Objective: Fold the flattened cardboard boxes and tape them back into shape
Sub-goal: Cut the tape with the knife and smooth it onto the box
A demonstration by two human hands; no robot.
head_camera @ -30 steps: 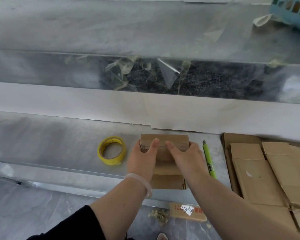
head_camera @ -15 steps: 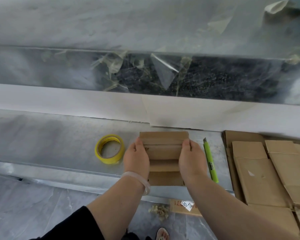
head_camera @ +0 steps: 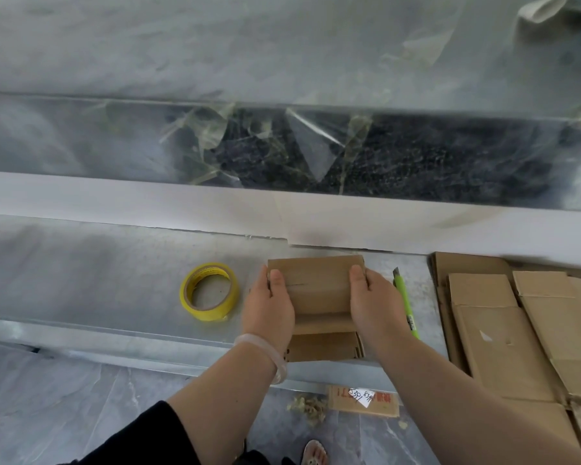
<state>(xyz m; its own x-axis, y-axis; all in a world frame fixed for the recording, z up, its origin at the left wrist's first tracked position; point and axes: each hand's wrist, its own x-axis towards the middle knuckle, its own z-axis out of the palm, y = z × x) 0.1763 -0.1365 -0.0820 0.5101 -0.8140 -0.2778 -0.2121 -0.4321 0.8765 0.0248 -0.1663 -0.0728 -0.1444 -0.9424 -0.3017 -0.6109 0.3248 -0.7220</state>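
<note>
Left hand point(head_camera: 269, 308) grips the left side of the small cardboard box point(head_camera: 316, 290). The thumb lies flat on top; the fingers wrap round the edge & are mostly hidden. Right hand point(head_camera: 373, 303) does the same on the right side, thumb on top, fingers tucked down the side.

Box sits on the table point(head_camera: 98, 280) btwn the two hands, near the front edge. It's brown corrugated card, matte, rectangular, w/ a thin line across the top face. Lower panels stick out toward the person, partly covered by the wrists.

Translucent bangle point(head_camera: 265, 347) on the left wrist; black sleeve point(head_camera: 148, 437) is cut off at frame bottom.

Left of the box, apart from it, a yellow tape roll point(head_camera: 209, 292) lies flat, a glossy ring. Just right of the right hand is a green utility knife point(head_camera: 405, 303), slim, tip pointing away.

Farther right is a stack of flattened boxes point(head_camera: 503, 330), creased, overlapping, cut off by the frame edge.

Table top is grey, dull, speckled. On the floor below lies a card strip point(head_camera: 363, 399) w/ a white label, writing too blurry to read.
</note>
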